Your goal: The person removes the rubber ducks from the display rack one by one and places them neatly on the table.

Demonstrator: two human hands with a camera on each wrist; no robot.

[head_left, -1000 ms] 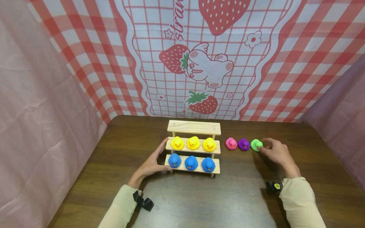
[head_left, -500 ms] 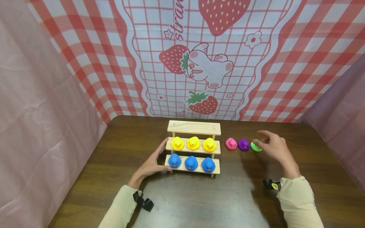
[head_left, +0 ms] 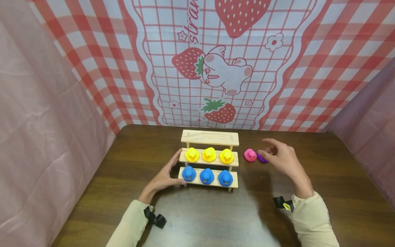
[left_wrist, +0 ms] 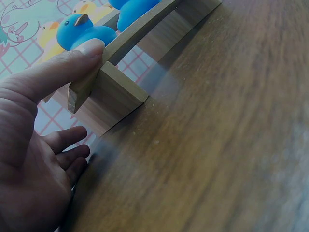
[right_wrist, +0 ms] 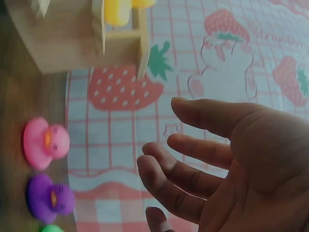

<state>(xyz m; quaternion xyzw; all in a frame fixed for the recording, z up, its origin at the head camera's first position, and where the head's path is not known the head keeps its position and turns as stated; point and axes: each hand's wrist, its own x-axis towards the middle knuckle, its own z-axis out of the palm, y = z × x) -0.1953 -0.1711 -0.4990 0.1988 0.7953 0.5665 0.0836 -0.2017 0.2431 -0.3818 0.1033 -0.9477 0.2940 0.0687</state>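
A right hand (head_left: 284, 162), fingers parted and gripping nothing, hangs over the purple duck (head_left: 261, 158) on the table (head_left: 197, 219), pink duck (head_left: 250, 155) just farther left; the left hand (head_left: 163, 176), fingers extended, touches the wooden rack (head_left: 210, 138).

A brown worktop (head_left: 213, 219) fills the bottom of the frame. At the top hangs a red and white cloth (head_left: 163, 31) with strawberries (head_left: 242, 15) and a white animal (head_left: 228, 72) on it. Pink curtains (head_left: 37, 120) hang at the far left and right.
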